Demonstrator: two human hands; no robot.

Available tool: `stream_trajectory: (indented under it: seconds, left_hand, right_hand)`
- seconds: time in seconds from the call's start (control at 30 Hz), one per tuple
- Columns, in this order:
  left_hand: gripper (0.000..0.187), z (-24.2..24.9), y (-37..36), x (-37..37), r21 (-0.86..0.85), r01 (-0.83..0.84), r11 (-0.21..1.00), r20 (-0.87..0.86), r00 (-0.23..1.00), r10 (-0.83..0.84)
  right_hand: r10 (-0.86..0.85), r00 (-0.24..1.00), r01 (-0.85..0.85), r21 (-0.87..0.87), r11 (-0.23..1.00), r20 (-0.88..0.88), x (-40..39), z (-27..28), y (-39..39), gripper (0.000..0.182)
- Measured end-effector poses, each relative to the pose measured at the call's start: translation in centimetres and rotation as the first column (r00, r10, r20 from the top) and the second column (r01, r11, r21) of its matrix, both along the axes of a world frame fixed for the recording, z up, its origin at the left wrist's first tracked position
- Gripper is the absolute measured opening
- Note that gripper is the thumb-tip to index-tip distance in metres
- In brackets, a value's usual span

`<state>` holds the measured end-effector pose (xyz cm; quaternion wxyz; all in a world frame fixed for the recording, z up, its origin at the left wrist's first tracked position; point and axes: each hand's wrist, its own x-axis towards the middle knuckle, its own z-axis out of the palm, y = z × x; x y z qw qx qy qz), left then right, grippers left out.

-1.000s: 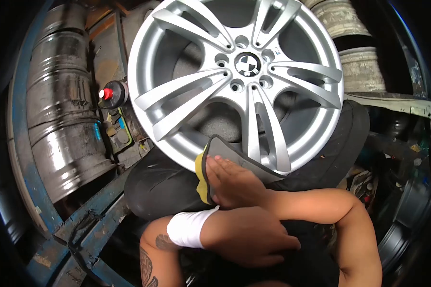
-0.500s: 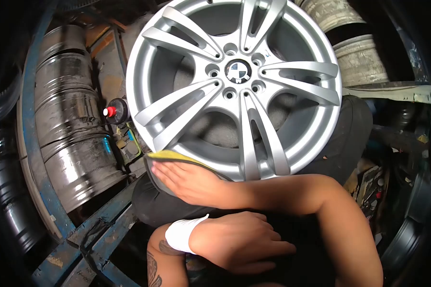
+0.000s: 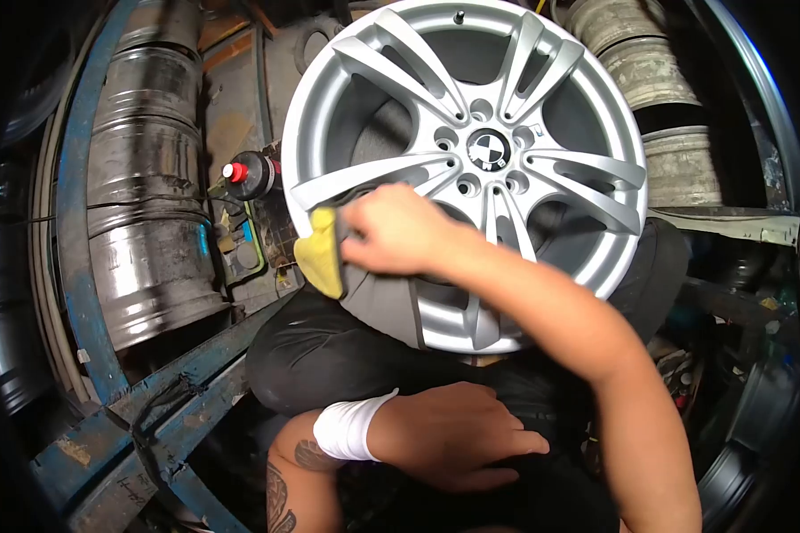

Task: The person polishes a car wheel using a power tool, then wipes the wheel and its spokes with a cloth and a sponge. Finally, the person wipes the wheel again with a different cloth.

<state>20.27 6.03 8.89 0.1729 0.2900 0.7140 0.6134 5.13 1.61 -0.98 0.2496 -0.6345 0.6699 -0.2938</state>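
Right hand clenched on a yellow-and-grey cloth against the silver alloy wheel — left hand rests released, flat.

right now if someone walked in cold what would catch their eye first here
The big silver alloy wheel fills the upper middle, propped on the person's dark-trousered lap. Across its lower left spokes the right hand presses a grey and yellow cloth. The left hand, with a white wristband, rests low at the bottom centre, and dull metal drums stack along the left beside a red-capped bottle.
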Motion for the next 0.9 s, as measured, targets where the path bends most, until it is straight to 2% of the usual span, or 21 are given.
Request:
stream_trajectory:
  seconds: [0.07,0.1,0.13,0.17,0.2,0.23,0.27,0.33,0.37,0.47,0.5,0.6,0.67,0.73,0.8,0.83,0.87,0.9]
  left_hand:
    - [0.044,0.0,0.1,-0.1,0.009,0.018,1.0,0.013,1.0,-0.018]
    - [0.044,-0.1,0.2,0.0,0.018,0.027,0.999,0.008,1.0,-0.028]
    - [0.044,-0.3,0.4,0.2,0.027,0.025,0.999,0.003,1.0,-0.026]
    - [0.044,-0.4,0.4,0.4,0.036,0.012,0.999,0.002,1.0,-0.012]
    - [0.043,-0.3,0.4,0.5,0.018,0.028,0.999,0.004,1.0,-0.028]
    - [0.043,0.0,0.3,0.6,-0.001,0.046,0.999,0.002,0.999,-0.046]
    - [0.042,0.1,0.4,0.6,-0.019,0.066,0.998,-0.003,0.998,-0.066]
    - [0.037,-0.2,0.8,0.7,0.003,0.014,1.0,-0.063,0.998,-0.013]
    - [0.036,-0.1,0.8,0.5,-0.015,0.019,1.0,-0.061,0.998,-0.02]
    - [0.029,0.3,0.9,0.1,-0.012,-0.039,0.999,-0.041,0.998,0.038]
    - [0.027,0.2,1.0,0.0,0.0,-0.088,0.996,-0.039,0.995,0.088]
    - [0.023,0.0,1.2,0.0,0.048,-0.162,0.986,-0.05,0.985,0.164]
    - [0.022,-0.1,1.4,-0.1,0.056,-0.179,0.982,-0.071,0.981,0.183]
    - [0.021,-0.1,1.7,0.0,0.044,-0.176,0.983,-0.09,0.98,0.179]
    - [0.021,-0.1,1.8,0.2,0.045,-0.173,0.984,-0.079,0.981,0.176]
    - [0.021,-0.2,1.9,0.2,0.046,-0.173,0.984,-0.074,0.982,0.176]
    - [0.022,-0.2,2.0,0.2,0.03,-0.163,0.986,-0.081,0.983,0.165]
    - [0.023,-0.2,2.0,0.2,0.012,-0.158,0.987,-0.09,0.983,0.159]
  right_hand:
    - [-0.053,0.988,0.068,0.098,0.993,-0.143,-3.9,0.2,1.2,0.03]
    - [-0.007,0.982,0.037,0.158,0.987,-0.189,-5.8,0.9,2.1,0.032]
    - [-0.028,0.945,0.071,0.122,0.99,-0.325,-5.9,2.4,3.4,0.031]
    - [-0.108,0.888,0.082,-0.076,0.994,-0.448,-5.9,2.3,5.1,0.028]
    - [-0.072,0.822,0.149,0.091,0.985,-0.565,-5.6,4.5,6.7,0.026]
    - [-0.136,0.826,0.147,-0.024,0.989,-0.548,-6.1,2.1,8.5,0.029]
    - [-0.115,0.815,0.064,-0.109,0.992,-0.568,-6.5,1.6,9.4,0.045]
    - [-0.117,0.849,0.086,-0.083,0.993,-0.515,-6.6,0.2,10.4,0.055]
    - [-0.184,0.888,0.152,-0.11,0.982,-0.422,-6.2,-0.5,10.1,0.055]
    - [-0.304,0.856,0.268,-0.144,0.953,-0.419,-3.8,-1.5,6.9,0.056]
    - [-0.271,0.758,0.278,-0.083,0.957,-0.594,-2.1,-0.5,5.9,0.058]
    - [-0.266,0.663,0.35,-0.024,0.937,-0.7,1.2,-1.3,3.4,0.059]
    - [-0.32,0.683,0.418,-0.009,0.909,-0.656,2.7,-0.5,1.9,0.06]
    - [-0.31,0.648,0.341,-0.1,0.935,-0.696,4.4,-0.4,1.2,0.053]
    - [-0.254,0.802,0.244,-0.092,0.965,-0.541,6.1,-0.2,-0.4,0.041]
    - [-0.215,0.857,0.224,-0.039,0.974,-0.468,7.2,-0.3,-1.7,0.025]
    - [-0.285,0.798,0.263,-0.118,0.957,-0.531,8.5,-1.2,-3.1,0.019]
    - [-0.216,0.834,0.243,-0.013,0.97,-0.508,8.7,-0.4,-4.3,0.019]
